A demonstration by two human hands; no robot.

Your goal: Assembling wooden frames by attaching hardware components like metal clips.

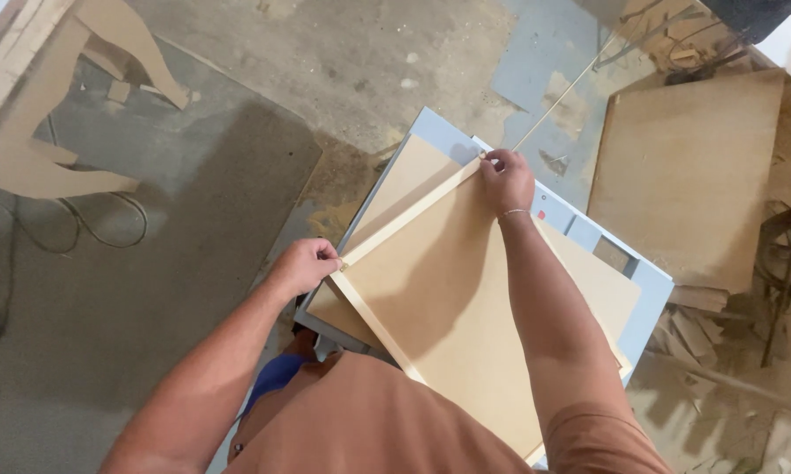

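I see the pale strip (pixel 410 213) running lengthwise between my hands along the board (pixel 448 298) edge. Left hand (pixel 306 266) pinches its near end, right hand (pixel 506 180) pinches its far end, both closed.

Tan board (pixel 448 298) — pale-blue table (pixel 654 285)

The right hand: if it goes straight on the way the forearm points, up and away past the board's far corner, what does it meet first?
Probably the blue-grey table edge beyond the right hand, then bare floor; depth is unclear.
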